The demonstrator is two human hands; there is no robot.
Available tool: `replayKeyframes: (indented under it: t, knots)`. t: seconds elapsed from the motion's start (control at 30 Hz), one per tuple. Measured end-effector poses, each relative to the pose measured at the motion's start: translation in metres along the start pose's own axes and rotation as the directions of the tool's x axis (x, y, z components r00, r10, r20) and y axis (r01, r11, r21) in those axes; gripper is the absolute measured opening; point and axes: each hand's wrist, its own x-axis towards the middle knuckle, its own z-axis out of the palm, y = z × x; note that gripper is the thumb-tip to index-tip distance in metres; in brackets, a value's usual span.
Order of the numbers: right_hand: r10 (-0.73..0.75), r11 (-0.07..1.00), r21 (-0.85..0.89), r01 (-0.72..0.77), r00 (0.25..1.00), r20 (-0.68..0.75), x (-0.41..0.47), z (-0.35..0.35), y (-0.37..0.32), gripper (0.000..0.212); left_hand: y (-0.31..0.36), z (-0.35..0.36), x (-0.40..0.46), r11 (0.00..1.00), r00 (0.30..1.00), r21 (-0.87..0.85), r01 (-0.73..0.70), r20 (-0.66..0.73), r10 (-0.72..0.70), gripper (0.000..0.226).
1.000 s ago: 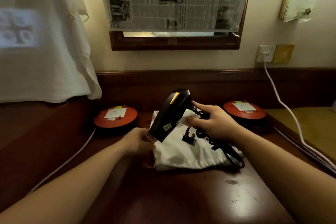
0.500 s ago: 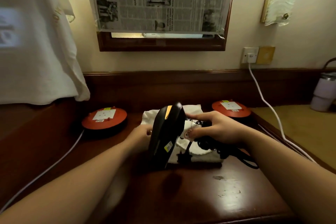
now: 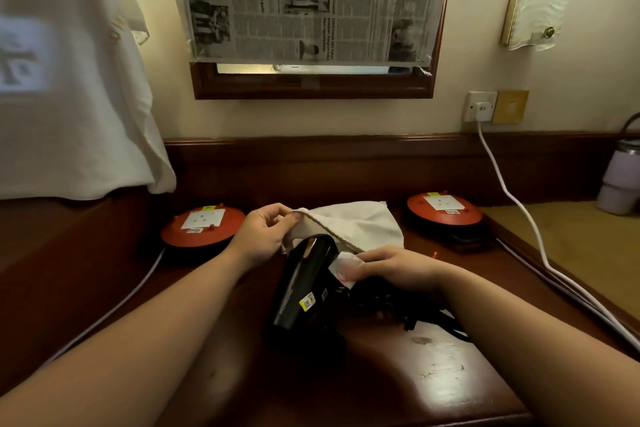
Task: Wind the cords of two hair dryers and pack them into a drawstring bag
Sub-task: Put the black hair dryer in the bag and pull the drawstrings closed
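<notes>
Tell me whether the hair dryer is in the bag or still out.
Mostly out. The hair dryer lies on the desk with its top end at the bag mouth, which the left hand lifts; most of its body shows outside.

White cloth drawstring bag [image 3: 360, 224] with its corded rim lifted open, lying on the dark wooden desk [image 3: 433, 378]; black hair dryer [image 3: 304, 284] tilted, nose at the bag's mouth, its bundled black cord [image 3: 426, 317] just right of it.
</notes>
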Motion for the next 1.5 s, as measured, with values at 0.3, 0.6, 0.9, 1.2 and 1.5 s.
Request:
replayKeyframes:
  t: [0.3,0.6,0.9,1.2,1.5]
  knots:
    - [0.105,0.92,0.391,0.01,0.957,-0.272,0.007,0.002,0.014,0.027,-0.028,-0.018,-0.027,0.992,0.998,0.123,-0.012,0.067,0.003,0.025]
    - [0.161,0.809,0.569,0.148,0.875,-0.457,0.037,0.06,0.037,0.051,-0.035,-0.01,-0.04,0.99,0.996,0.14,-0.006,0.084,-0.006,0.022]
    - [-0.102,0.995,-0.044,0.094,0.803,-0.587,0.03,0.069,0.054,0.027,-0.044,-0.009,-0.048,0.965,0.998,0.262,0.0,0.064,-0.017,0.016]
    - [-0.623,0.685,-0.724,0.073,0.574,-0.532,0.005,0.085,0.038,0.033,-0.042,-0.012,-0.052,0.951,0.998,0.31,0.013,-0.066,0.008,0.013]
    - [-0.522,0.377,-0.925,-0.042,0.815,-0.25,0.034,0.113,0.006,0.025,-0.035,-0.014,-0.059,0.929,0.995,0.369,0.044,-0.104,-0.005,0.019]
